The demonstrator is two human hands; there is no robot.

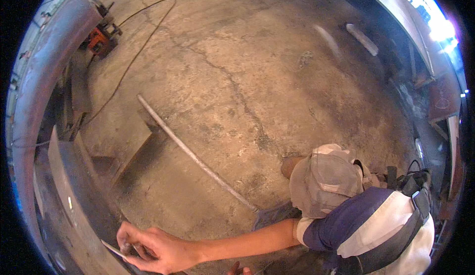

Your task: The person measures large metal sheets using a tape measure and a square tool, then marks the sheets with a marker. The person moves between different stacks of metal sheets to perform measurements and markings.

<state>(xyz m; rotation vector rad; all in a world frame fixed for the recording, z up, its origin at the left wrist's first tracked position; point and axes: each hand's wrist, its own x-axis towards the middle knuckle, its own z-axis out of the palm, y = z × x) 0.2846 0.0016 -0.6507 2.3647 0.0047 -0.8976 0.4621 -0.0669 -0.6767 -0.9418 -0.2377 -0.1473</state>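
Neither of my hands can be made out for certain. A few fingertips (239,270) show at the lower edge; whose they are is unclear. A co-worker in a grey-brown cap (324,183) is low at the right, with a navy and white sleeve (363,220). One bare arm of theirs stretches left across the front. That co-worker's hand (161,250) is bent round a thin pale strip (114,249) beside a long steel beam (76,215). Part of the strip is hidden by the fingers.
A long metal rod (195,158) lies slantwise on the concrete floor, across a steel angle piece (133,153). Farther left are an orange machine (98,42) and a looping dark cable (131,64). A short pale bar (362,40) lies far right, near large steel sections (396,12).
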